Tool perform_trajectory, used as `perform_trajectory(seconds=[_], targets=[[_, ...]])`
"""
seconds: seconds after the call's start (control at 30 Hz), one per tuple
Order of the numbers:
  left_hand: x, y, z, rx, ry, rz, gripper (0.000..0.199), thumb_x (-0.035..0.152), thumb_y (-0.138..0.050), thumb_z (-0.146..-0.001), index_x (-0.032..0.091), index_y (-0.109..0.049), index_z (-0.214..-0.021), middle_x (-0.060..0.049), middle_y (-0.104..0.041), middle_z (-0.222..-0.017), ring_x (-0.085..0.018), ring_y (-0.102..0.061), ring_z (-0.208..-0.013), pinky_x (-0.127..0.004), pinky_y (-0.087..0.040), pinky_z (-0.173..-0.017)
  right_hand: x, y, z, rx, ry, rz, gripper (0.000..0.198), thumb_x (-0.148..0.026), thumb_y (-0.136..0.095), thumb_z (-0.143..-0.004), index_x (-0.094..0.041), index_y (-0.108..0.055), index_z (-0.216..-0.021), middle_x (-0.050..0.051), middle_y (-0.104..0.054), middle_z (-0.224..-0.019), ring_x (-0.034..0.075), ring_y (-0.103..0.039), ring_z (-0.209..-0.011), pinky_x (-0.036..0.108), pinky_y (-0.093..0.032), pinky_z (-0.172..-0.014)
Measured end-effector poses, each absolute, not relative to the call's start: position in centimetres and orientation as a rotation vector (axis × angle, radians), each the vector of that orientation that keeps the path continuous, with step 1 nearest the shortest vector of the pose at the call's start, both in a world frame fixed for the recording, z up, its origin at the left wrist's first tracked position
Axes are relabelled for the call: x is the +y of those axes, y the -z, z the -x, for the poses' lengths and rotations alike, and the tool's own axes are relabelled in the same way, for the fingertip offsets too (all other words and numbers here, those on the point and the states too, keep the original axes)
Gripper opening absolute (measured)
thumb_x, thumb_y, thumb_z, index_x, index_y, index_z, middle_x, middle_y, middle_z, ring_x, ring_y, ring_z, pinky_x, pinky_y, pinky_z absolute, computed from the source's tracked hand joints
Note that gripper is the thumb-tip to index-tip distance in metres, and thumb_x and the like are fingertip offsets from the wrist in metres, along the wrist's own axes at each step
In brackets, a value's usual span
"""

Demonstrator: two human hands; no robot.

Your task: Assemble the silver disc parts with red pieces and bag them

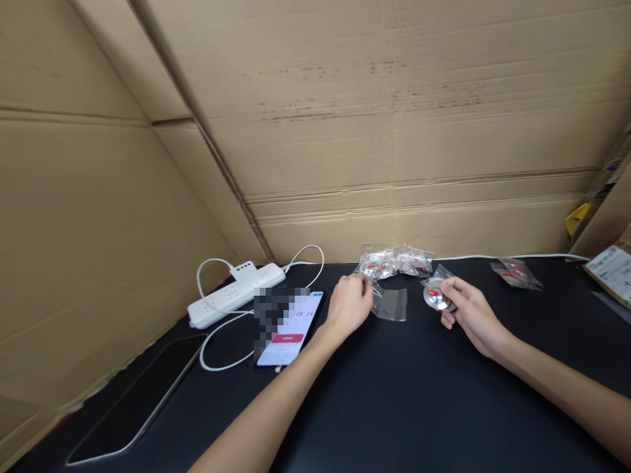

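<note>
My right hand (pixel 466 307) pinches a shiny round metal disc (pixel 434 295) with a red mark on its face. A bit of clear plastic shows behind the disc's upper edge. Farther left, my left hand (pixel 349 299) has its fingers curled at the end of a clear plastic bag (pixel 393 305), which looks flat against the dark tabletop; the fingertips are partly hidden. Just beyond that hand lies a pile of clear bags (pixel 387 264) holding shiny pieces with red marks.
Another bagged piece (pixel 516 272) lies at the right. On the left are a lit phone (pixel 293 328), a white power strip (pixel 236 295) with cables, and a dark flat tablet-like device (pixel 138 401). Cardboard walls (pixel 394 144) enclose the table (pixel 394 407). A labelled package (pixel 611 269) stands far right.
</note>
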State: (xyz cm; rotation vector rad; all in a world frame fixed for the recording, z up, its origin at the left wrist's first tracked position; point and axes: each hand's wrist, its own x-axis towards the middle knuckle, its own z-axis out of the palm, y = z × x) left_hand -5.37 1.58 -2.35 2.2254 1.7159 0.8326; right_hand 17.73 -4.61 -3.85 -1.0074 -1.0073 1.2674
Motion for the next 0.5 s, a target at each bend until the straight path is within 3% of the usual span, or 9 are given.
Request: perform_trajectory(seconds=[0.13, 0.2, 0.27, 0.37, 0.5], targets=[[0.4, 2.1, 4.8, 1.843, -0.849, -2.583, 0.031, 0.021, -0.05, -0.089, 0.01, -0.063, -0.115, -0.017, -0.063, -0.107, -0.033, -0.053, -0.104, -0.044, -0.043, -0.087, -4.7, 4.1, -17.7, -1.094, -1.221, 1.041, 0.033, -0.048, -0.069, -0.082, -0.019, -0.053, -0.081, -0.004, -0.054, -0.062, 0.007, -0.044, -0.041, 0.023, -0.038, -0.041], [-0.7, 1.7, 3.9, 1.693, -0.957, -2.638, 0.038, 0.023, -0.05, -0.091, 0.013, -0.055, -0.127, -0.016, -0.059, -0.117, -0.032, -0.05, -0.111, -0.046, -0.042, -0.093, -4.8, 4.2, -17.6, -1.152, -1.21, 1.035, 0.032, -0.048, -0.068, -0.083, -0.02, -0.053, -0.085, -0.004, -0.056, -0.062, 0.007, -0.046, -0.041, 0.022, -0.039, -0.041], [-2.1, 1.3, 2.9, 1.384, -1.046, -2.609, 0.036, 0.028, -0.047, -0.095, 0.016, -0.054, -0.128, -0.013, -0.057, -0.121, -0.028, -0.05, -0.116, -0.043, -0.041, -0.1, -4.9, 4.3, -17.3, -1.216, -1.206, 1.017, 0.032, -0.049, -0.067, -0.084, -0.02, -0.052, -0.088, -0.005, -0.056, -0.06, 0.007, -0.046, -0.041, 0.022, -0.04, -0.042], [-4.1, 1.0, 1.5, 1.036, -0.936, -2.507, 0.037, 0.037, -0.049, -0.097, 0.02, -0.052, -0.129, -0.009, -0.059, -0.116, -0.022, -0.056, -0.107, -0.036, -0.047, -0.094, -5.2, 4.5, -16.8, -1.276, -1.236, 0.976, 0.031, -0.048, -0.067, -0.085, -0.021, -0.052, -0.089, -0.006, -0.055, -0.061, 0.008, -0.048, -0.043, 0.023, -0.042, -0.043], [-5.0, 1.3, 1.0, 0.914, -0.853, -2.466, 0.033, 0.031, -0.052, -0.095, 0.021, -0.054, -0.127, -0.007, -0.058, -0.11, -0.021, -0.059, -0.1, -0.034, -0.049, -0.089, -5.4, 4.5, -16.5, -1.288, -1.311, 0.894, 0.029, -0.044, -0.069, -0.085, -0.021, -0.051, -0.086, -0.006, -0.055, -0.062, 0.008, -0.05, -0.045, 0.023, -0.044, -0.046]])
